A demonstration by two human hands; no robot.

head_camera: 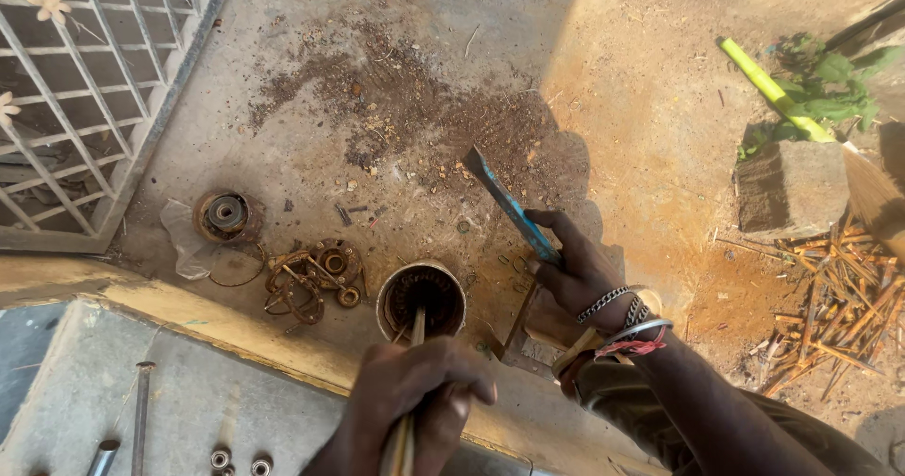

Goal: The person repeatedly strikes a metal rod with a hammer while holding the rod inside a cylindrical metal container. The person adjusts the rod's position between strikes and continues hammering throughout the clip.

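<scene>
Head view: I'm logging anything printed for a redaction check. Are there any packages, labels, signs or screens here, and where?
No labels, signs or screens show.
Clear plastic bag: the only packaging, crumpled on the ground by the rusty bearing part, left of the metal cylinder; see-through, unprinted.

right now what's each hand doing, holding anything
Left hand: closed on a thin rod that reaches into the round metal housing.
Right hand: closed on a blue flat tool, raised.
</scene>
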